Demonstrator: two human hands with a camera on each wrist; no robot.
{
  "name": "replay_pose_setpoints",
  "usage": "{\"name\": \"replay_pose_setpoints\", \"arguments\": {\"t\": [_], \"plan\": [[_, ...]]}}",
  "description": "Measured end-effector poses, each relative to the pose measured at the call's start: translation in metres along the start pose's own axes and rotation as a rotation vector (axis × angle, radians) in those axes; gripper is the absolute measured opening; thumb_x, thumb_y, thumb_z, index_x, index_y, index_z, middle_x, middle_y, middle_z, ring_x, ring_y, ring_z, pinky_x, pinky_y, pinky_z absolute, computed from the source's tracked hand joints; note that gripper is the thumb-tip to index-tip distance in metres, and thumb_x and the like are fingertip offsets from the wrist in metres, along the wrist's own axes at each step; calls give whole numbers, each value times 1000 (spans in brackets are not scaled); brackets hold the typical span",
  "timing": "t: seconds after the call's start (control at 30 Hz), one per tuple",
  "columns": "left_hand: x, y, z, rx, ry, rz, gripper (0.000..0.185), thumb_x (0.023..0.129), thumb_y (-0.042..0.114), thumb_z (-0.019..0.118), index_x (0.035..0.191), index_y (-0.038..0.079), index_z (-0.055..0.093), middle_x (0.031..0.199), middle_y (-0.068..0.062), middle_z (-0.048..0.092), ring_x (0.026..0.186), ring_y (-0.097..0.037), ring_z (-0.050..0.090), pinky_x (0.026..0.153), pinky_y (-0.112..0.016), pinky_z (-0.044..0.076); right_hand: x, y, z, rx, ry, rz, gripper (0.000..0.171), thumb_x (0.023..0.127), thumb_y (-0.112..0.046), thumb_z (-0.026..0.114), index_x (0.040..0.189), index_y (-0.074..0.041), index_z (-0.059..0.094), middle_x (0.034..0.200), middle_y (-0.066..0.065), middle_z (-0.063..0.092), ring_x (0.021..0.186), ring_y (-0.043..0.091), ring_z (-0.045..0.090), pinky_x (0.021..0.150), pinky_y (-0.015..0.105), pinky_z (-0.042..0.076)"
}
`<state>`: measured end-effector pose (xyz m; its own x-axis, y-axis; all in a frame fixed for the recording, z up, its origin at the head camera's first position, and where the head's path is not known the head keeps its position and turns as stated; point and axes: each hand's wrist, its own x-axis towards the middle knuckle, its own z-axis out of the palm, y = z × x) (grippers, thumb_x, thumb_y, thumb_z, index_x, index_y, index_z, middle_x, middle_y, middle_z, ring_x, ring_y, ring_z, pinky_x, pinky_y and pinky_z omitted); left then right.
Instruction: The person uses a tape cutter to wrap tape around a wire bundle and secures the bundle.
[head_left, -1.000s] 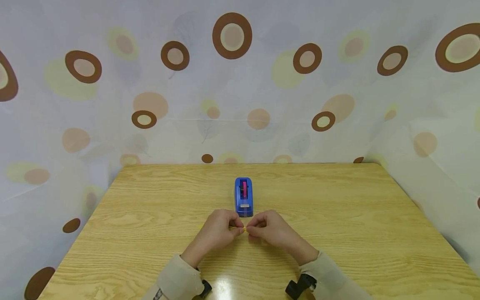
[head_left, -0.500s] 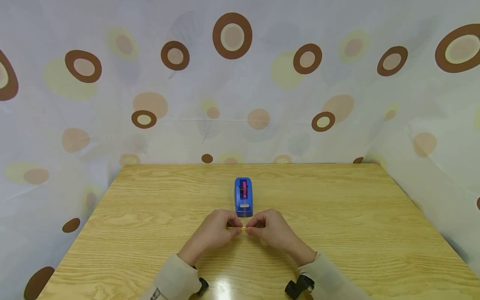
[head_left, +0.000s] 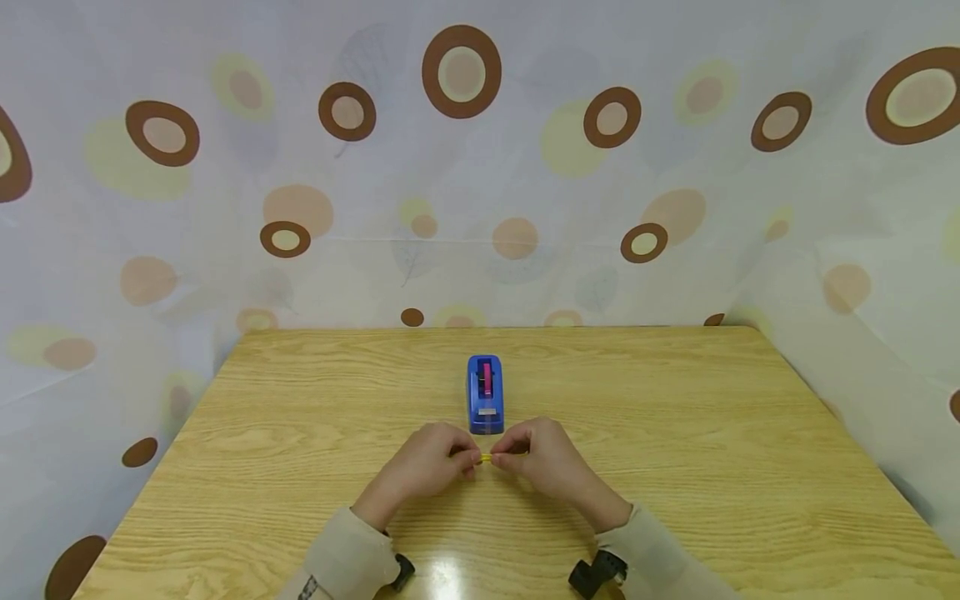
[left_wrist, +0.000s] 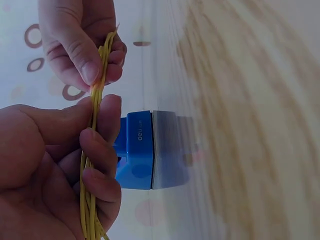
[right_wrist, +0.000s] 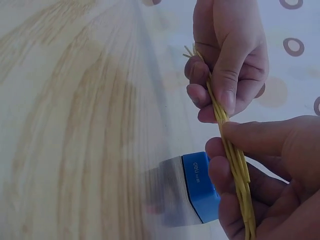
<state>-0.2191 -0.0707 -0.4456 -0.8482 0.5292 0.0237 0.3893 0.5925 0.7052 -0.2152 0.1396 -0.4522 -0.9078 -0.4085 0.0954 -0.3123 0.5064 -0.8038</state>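
A slim bundle of thin yellow strands [head_left: 486,457] runs between both hands, just in front of a blue tape dispenser [head_left: 486,423]. My left hand [head_left: 429,460] pinches it between thumb and fingers; in the left wrist view the strands [left_wrist: 93,115] cross that hand's curled fingers. On the other side, my right hand [head_left: 546,460] grips the same bundle, and the right wrist view shows the strands [right_wrist: 239,175] lying along its fingers. Only a short stretch is bare between the fingertips of the two hands. Loose strand ends stick out past the fingers.
The wood-grain table [head_left: 675,400] extends around the hands. The dispenser carries a pink roll [head_left: 487,379] and stands close beyond the fingertips. A patterned sheet [head_left: 480,183] hangs behind and at both sides. Dark wrist cameras [head_left: 600,575] sit at the cuffs.
My left hand has shifted slightly left, and a little more yellow shows between the fingertips. The right hand stays nearly in place. Both hands keep hold of the bundle throughout.
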Motion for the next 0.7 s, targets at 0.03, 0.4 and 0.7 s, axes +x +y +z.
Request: {"name": "replay_pose_setpoints", "arguments": {"t": [0.03, 0.4, 0.7], "plan": [[0, 0, 0, 2, 3, 2, 19, 97, 10, 64, 80, 11, 73, 69, 7, 64, 64, -6, 52, 62, -26, 44, 0, 0, 0, 3, -2, 2, 6, 87, -8, 76, 81, -9, 77, 78, -7, 69, 72, 11, 60, 61, 25, 50], [0, 5, 1, -9, 40, -1, 14, 94, 8, 67, 84, 7, 76, 71, 5, 66, 64, -5, 55, 61, -26, 48, 0, -1, -10, 79, -92, 33, 11, 95, -9, 67, 92, -7, 77, 88, 0, 72, 80, 12, 63, 70, 26, 52], [2, 4, 3, -5, 70, 8, 11, 92, 10, 70, 86, 8, 79, 72, 9, 66, 65, -4, 56, 60, -24, 49, 3, 1, -20, 90, -199, 103, 19, 98, -16, 62, 94, -2, 75, 83, 5, 69, 75, 18, 63, 65, 28, 50]]}}
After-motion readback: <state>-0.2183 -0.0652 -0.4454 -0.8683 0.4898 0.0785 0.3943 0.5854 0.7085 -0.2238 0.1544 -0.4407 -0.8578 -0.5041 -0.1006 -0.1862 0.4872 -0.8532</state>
